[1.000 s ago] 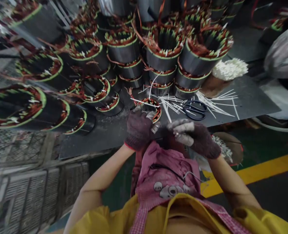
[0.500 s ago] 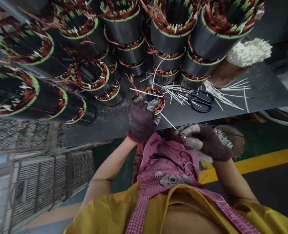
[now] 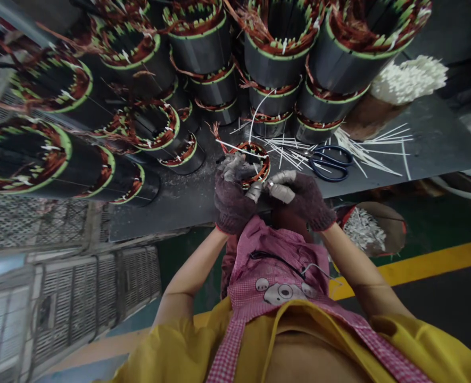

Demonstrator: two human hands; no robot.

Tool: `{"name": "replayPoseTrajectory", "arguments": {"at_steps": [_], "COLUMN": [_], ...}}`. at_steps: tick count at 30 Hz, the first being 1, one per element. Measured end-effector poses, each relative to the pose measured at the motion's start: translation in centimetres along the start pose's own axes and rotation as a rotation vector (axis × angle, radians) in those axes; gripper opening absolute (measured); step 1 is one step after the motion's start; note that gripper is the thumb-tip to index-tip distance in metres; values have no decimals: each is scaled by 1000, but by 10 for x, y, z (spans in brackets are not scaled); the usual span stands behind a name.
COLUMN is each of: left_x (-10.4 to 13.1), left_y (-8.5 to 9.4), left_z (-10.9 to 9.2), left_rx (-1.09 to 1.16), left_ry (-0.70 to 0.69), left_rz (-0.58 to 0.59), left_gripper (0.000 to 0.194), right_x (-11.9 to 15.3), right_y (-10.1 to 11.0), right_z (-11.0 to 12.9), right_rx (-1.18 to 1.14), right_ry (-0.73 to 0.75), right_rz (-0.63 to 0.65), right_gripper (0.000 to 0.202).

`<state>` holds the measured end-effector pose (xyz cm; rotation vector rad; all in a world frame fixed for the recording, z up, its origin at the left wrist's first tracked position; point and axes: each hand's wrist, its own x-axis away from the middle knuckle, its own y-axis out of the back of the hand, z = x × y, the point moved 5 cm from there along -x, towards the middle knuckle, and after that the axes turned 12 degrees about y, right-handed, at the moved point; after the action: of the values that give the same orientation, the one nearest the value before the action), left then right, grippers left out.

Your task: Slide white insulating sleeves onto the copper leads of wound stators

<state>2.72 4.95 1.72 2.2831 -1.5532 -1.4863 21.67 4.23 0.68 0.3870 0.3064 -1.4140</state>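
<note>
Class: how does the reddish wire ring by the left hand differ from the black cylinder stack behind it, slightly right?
The reddish wire ring sits low; the black cylinder stack rises in tiers. Long white strips stick out at the ring; the stack's top shows a short white tie. The gloved left hand covers part of the ring; no hand covers the stack. Both show reddish windings and green edging.

No txt, labels, brands, nos. or signs legible in head-cam view.
</note>
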Motion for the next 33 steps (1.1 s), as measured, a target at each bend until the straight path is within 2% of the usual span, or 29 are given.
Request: {"name": "replayPoseTrajectory", "arguments": {"at_steps": [4,6,10,14,21,23,27,30,31,33], "left_x": [-5,-6,-6,-7,-11,-11,-9,-9,-10,-11], "left_y": [-2,-3,-8,-9,-7,-6,-6,-10,-11,-10], "left_z": [-5,-4,-1,-1,0,-1,-6,-9,-10,-14], "left_rx": [107,115,55,-10,-57,-11,16,-27,-38,-50], "left_ry": [-88,-83,-3,-1,-25,-36,-62,0,14,1], "left_rz": [51,63,108,118,302,289,159,120,113,88], "left_gripper": [12,4,14,23,14,12,8,9,10,13], "right_x": [-4,-7,-11,-16,-29,-30,-30,-32,-33,-34], "right_y": [5,6,4,1,5,6,0,-3,0,16], "right_z": [10,14,19,15,3,6,20,41,50,62], "right_rx": [45,99,118,204,533,576,640,657,649,622], "right_ry": [98,130,156,143,40,73,164,243,275,307], "right_rz": [82,87,113,131,276,259,221,214,165,-16], "right_gripper": [22,23,28,27,35,35,29,27,26,25]}}
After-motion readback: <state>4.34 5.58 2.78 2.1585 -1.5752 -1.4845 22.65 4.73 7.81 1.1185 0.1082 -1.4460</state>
